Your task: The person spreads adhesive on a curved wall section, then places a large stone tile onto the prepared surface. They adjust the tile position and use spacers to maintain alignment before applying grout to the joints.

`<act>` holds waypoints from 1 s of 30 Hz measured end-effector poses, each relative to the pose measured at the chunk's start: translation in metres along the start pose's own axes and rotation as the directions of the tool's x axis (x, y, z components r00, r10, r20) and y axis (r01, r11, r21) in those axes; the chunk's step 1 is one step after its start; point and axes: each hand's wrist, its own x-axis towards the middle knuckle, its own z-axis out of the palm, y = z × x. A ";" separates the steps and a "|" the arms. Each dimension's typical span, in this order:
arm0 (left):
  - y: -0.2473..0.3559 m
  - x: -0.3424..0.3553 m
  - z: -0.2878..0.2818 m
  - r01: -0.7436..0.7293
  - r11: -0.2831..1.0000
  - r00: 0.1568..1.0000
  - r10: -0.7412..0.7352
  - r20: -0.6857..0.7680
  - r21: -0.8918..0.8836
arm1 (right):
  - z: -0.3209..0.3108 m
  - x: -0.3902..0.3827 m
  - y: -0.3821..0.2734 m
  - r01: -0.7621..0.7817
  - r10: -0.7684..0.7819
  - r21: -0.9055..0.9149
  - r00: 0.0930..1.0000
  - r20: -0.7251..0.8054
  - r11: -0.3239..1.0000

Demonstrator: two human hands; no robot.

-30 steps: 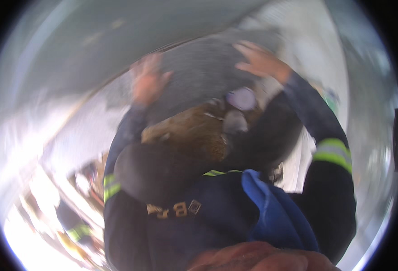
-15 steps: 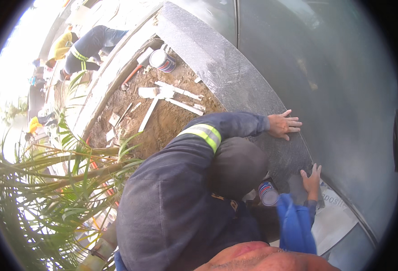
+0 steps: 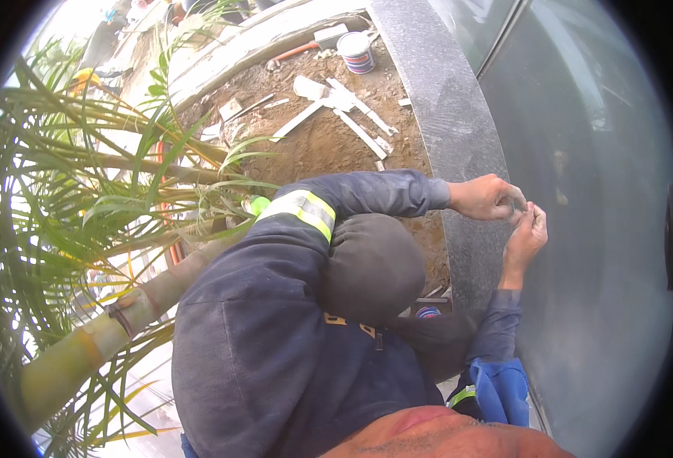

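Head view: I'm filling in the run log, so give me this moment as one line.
wearer's hands: out of view | co-worker's hands: fingertips together over grey stone slab, beside glass panel | behind: tin on soil

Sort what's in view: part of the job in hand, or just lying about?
In hand: co-worker's upper hand, lower hand, small item pinched between them (too small to identify), grey stone ledge beneath.
Lying about: paint tin, white strips, orange hose on the soil; palm.
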 end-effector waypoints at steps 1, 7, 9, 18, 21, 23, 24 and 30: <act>0.002 -0.002 0.000 -0.020 0.996 0.999 0.016 -0.047 -0.085 | 0.007 0.006 -0.002 -0.026 0.021 0.225 1.000 0.023 0.974; 0.006 -0.010 -0.019 0.135 0.909 0.967 -0.208 -0.150 -0.393 | 0.062 0.009 -0.013 -0.165 0.002 0.383 0.920 0.392 0.909; 0.008 -0.013 -0.044 0.223 0.881 0.944 -0.301 -0.131 -0.418 | 0.074 0.010 -0.017 0.190 -0.192 0.046 0.886 0.421 0.981; 0.033 -0.035 -0.088 0.131 0.847 0.576 0.357 -0.735 0.514 | 0.112 0.052 -0.016 0.393 -0.391 0.064 0.857 0.336 0.917; 0.019 -0.047 -0.087 0.069 0.619 0.797 0.438 -0.417 0.782 | 0.105 0.029 -0.068 -0.344 -0.252 0.737 0.786 0.565 0.581; 0.003 -0.060 -0.101 0.355 0.800 0.770 0.042 -0.636 0.483 | 0.078 0.020 -0.115 -0.536 -0.385 0.795 0.696 0.606 0.282; -0.003 -0.065 -0.106 0.482 0.823 0.741 -0.198 -0.642 0.302 | 0.070 0.020 -0.134 -0.029 -0.458 0.867 0.840 0.291 0.497; 0.038 -0.027 -0.057 0.103 0.715 0.683 -0.556 -0.473 -0.691 | 0.084 0.045 -0.072 0.789 -0.788 -0.356 0.586 0.189 0.501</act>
